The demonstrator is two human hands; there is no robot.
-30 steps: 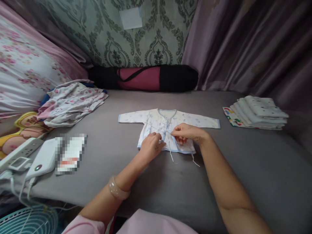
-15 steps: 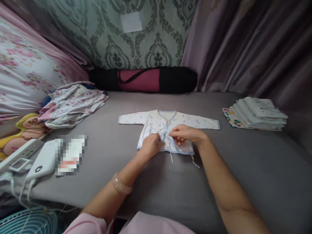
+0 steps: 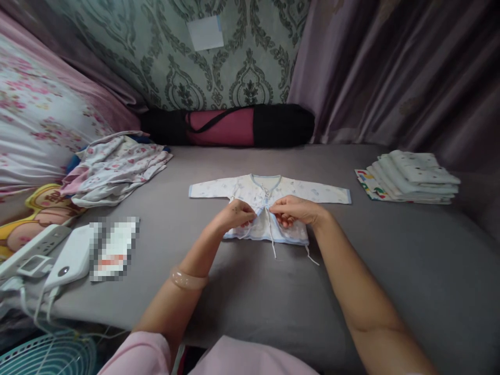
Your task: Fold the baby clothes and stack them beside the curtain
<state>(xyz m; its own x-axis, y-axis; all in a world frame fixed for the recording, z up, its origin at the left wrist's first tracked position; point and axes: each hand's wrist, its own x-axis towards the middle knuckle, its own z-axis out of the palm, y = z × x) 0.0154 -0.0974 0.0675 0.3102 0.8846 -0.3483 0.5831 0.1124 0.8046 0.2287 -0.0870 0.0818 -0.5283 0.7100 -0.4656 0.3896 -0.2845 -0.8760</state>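
A small white baby shirt (image 3: 291,188) with blue trim lies flat on the grey bed, its sleeves stretched out to both sides. Thin white ties hang from its front, and one trails past the lower hem at the right. My left hand (image 3: 235,213) is over the left half of the front, thumb and fingers pinched on a tie. Opposite it, my right hand (image 3: 295,211) pinches another tie near the middle of the front, its other fingers curled. The fingertips of both hands hide the exact grip. A knotted tie shows just below the neckline.
Folded cloths (image 3: 416,179) are stacked at the right. At the left lie a crumpled pile of clothes (image 3: 121,166), a power strip (image 3: 41,245), a white power bank (image 3: 72,258) and a blurred packet (image 3: 115,250). A long black-and-red bag (image 3: 222,126) rests along the wall.
My left hand has moved up and slightly left, from the lower front to beside the middle of the shirt. My right hand has stayed almost in place.
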